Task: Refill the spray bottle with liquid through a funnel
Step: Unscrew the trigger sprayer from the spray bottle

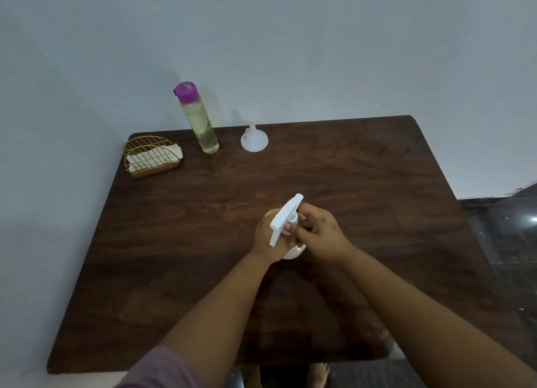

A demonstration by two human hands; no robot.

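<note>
Head view, looking down on one dark wooden tabletop (pixel 363 184) set against a pale wall. Far beyond the fingers and well off to their left stands one gold wire holder (pixel 149 156) with white napkins tucked in it. Next to the right, still well beyond the fingers, is one tall clear bottle (pixel 200 123) with a purple cap, upright and holding pale yellow liquid. Just right of that bottle, apart from it, sits one white funnel (pixel 254 139), resting wide mouth down with its spout pointing up.

Nearer the camera, roughly mid-tabletop, both hands meet on one white spray bottle (pixel 292 252). The left hand (pixel 268 239) wraps around the bottle's body from the left side, its fingers closed around it, so that only a small patch of the white body shows below and between the two hands. The white trigger head (pixel 284 217) rises above the left fingers, tilted, with its nozzle end pointing away and its trigger hanging toward the camera. The right hand (pixel 318 229) comes in from the right, its fingers (pixel 302 217) pinched closed on the collar just under the trigger head, touching the left fingers there. Whether the head is loosened from the bottle cannot be told.

One mauve sleeve (pixel 158 370) shows at the bottom edge on the left arm; the right forearm is bare.
</note>
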